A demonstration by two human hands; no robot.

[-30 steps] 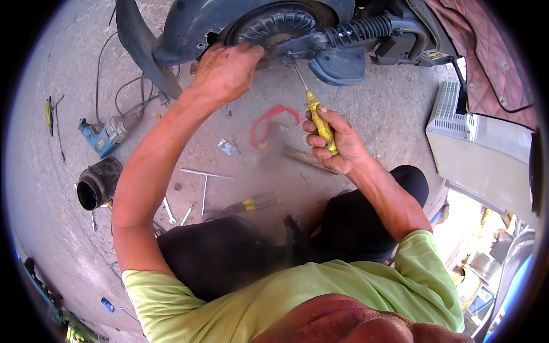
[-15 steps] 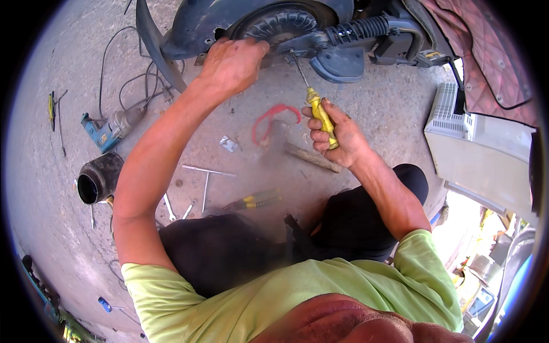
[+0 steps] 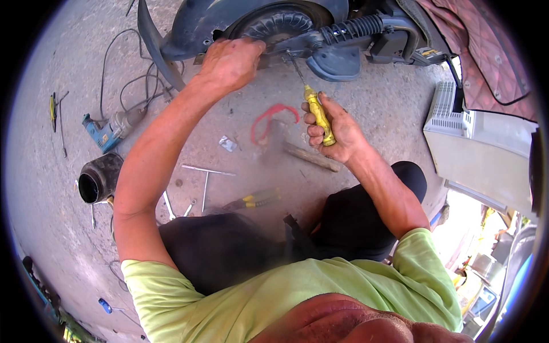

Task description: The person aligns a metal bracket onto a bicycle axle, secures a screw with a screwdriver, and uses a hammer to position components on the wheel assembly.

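Note:
My right hand (image 3: 338,127) is wrapped round the yellow handle of a screwdriver (image 3: 319,115). Its metal shaft points up and away, and the tip meets the dark metal arm beside the wheel (image 3: 274,24) of a scooter-like vehicle. At the wheel's lower left side, my left hand (image 3: 231,64) has curled fingers; their tips are hidden, so what they grip cannot be made out. A dark fender (image 3: 191,28) curves over the wheel. To the right of the wheel are a coil-spring shock absorber (image 3: 351,30) and a dark rounded plastic piece (image 3: 336,64).
On the concrete floor lie a blue power drill (image 3: 106,132), a black cylindrical part (image 3: 100,178), a T-handle wrench (image 3: 207,171), yellow-handled pliers (image 3: 257,198), a hammer (image 3: 309,155) and a red strap (image 3: 262,123). At right stands a white appliance casing (image 3: 486,146).
The screwdriver and my right hand have shifted very slightly left and up. My left hand stays at the wheel; the view itself has moved a little.

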